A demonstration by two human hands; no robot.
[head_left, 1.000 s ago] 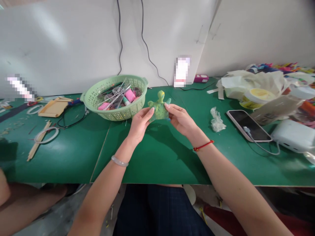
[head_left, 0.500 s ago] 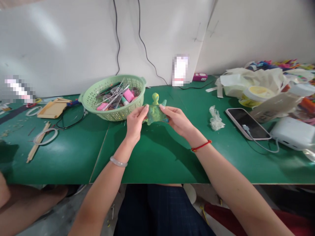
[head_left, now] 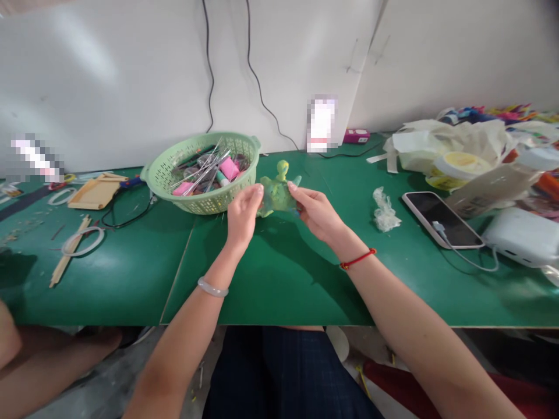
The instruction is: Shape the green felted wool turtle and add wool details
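A green and yellow toy turtle [head_left: 278,196] with a round head and bluish flippers is held up over the middle of the table. My left hand [head_left: 244,210] pinches its left edge between thumb and fingers. On the opposite side my right hand [head_left: 318,212] is closed on the other edge, thumb on top. The fingers under the turtle are mostly hidden. Just behind and left of my left hand stands a light green plastic basket [head_left: 201,203] with metal rods, pink pieces and other small items in it.
On the right of the green table [head_left: 279,279] lie crumpled clear plastic [head_left: 385,210], a phone [head_left: 441,218] with a cable, a white box-shaped device [head_left: 519,235] and a tub [head_left: 460,166]. A cardboard tray [head_left: 94,192] and tape ring [head_left: 82,241] are at left. Another person's leg [head_left: 52,366] shows lower left.
The turtle has shifted slightly up and right and tilted a little, its left flipper now showing above my left hand. Both hands keep their hold; the view has shifted slightly.
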